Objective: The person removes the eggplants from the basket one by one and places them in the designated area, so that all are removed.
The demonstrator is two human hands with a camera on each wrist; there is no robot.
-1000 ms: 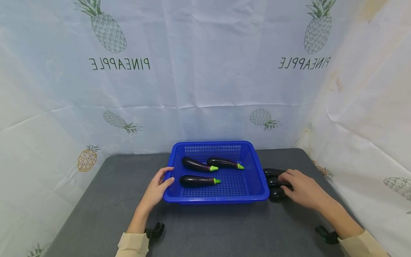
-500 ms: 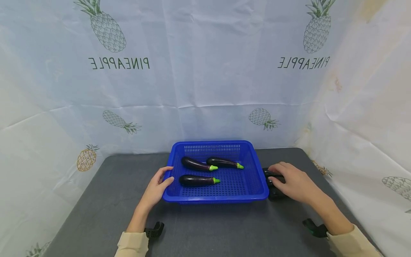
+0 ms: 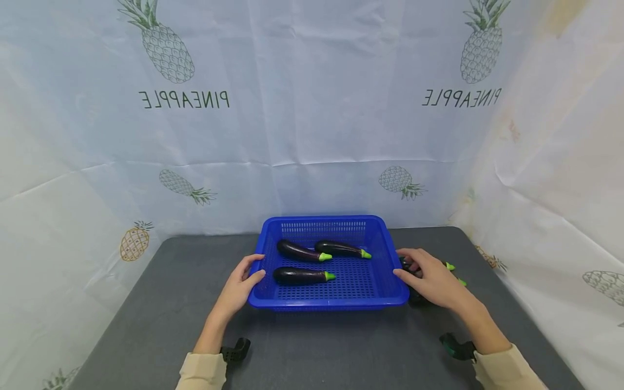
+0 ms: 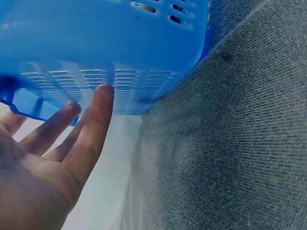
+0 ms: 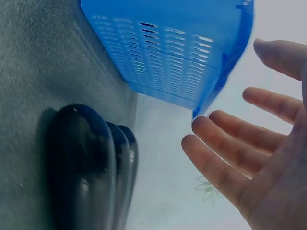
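Note:
A blue plastic basket [image 3: 336,303] stands on the table with three dark eggplants [image 3: 298,275] lying inside, their green stems pointing right. My left hand [image 3: 236,287] is at the basket's left rim, thumb and index fingertips on it; in the left wrist view its fingers look nearly straight against the slotted wall. At the right rim is my right hand [image 3: 431,279], fingertips reaching the edge. Its fingers are spread and extended in the right wrist view, with nothing in them. Three more eggplants [image 5: 79,163] lie side by side on the table, partly hidden under this hand in the head view.
The dark grey table [image 3: 312,346] runs back to a pale curtain [image 3: 317,124] printed with pineapples, which also hangs at both sides. A black wrist strap [image 3: 236,351] is on the left arm, with another strap [image 3: 457,346] on the right.
My right hand has moved left, off the eggplants on the table, to the basket's right rim. Green stems now show behind it. My left hand and the basket have stayed put.

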